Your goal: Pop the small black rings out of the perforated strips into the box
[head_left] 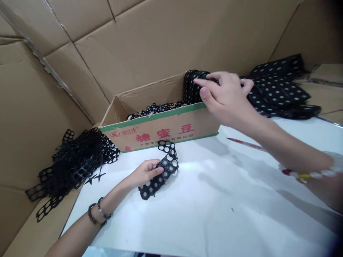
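Nearest in, the left hand (144, 172) lies low on the white table (214, 207), two dark bead bracelets (98, 213) at its wrist, and its fingers (157, 170) are curled shut with the thumb on top, pinching a black perforated strip (160, 171) full of round holes. That strip runs on a slant, its long axis going from near-left up to far-right, the near end flat on the table, the far end curling up into a loop just short of the box. Off to the left, a loose heap of black ring lattice (72, 164) spills over the table's edge onto brown cardboard, two small black crosses (95, 176) beside it. Farther right, a red pencil (246, 143) lies on the table below the right forearm. Next back, the open cardboard box (160, 130), green-edged with red print on its near wall; inside, a low bed of small black rings (158, 107) at left and an upright stack of black dotted sheets (191, 89) standing on edge at the right end. The right hand (227, 96) reaches there, beaded bracelet (308, 175) at the wrist, fingers (207, 82) closed loosely on the top of that stack, thumb on its near face. Farthest right, a pile of black sheets with pale dots (281, 91) fans out behind the hand, cardboard walls (150, 39) beyond.
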